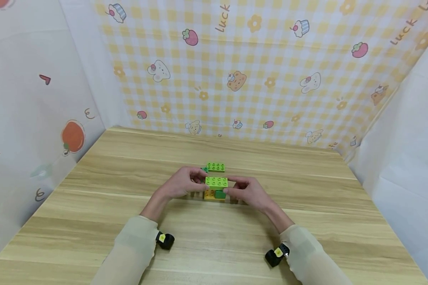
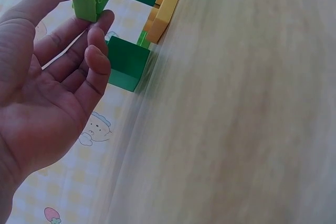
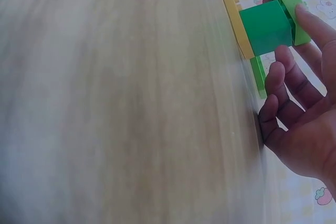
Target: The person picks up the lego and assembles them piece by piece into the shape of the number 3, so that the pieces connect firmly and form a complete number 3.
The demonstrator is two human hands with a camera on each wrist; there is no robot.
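- Both hands are in at the middle of the wooden table, working a small stack of toy bricks.
- The left hand has its thumb and fingertips pinched on the left end of the lime-green brick, which caps the stack; its other fingers are loosely curled, as the left wrist view shows.
- The right hand meets it from the other side: fingertips on the right end of that same lime-green brick, thumb down by the dark green brick beneath it.
- Under both sits a yellow plate brick, flat on the table; the right wrist view shows it as the thin bottom layer.
- Just behind the stack, on its own, lies a second lime-green brick, with a small dark green piece touching its left end. Nobody's on those.
- Handling, as I judge it: hard moulded plastic, light and stiff, smooth on the sides and so a bit slippery under bare fingers. Nothing fragile here.
- Best hold looks like the two short ends of the top brick, opposite each other, keeping it level so its studs seat square; a pinch on one corner would likely tilt it.
- A patterned yellow check backdrop walls in the table.
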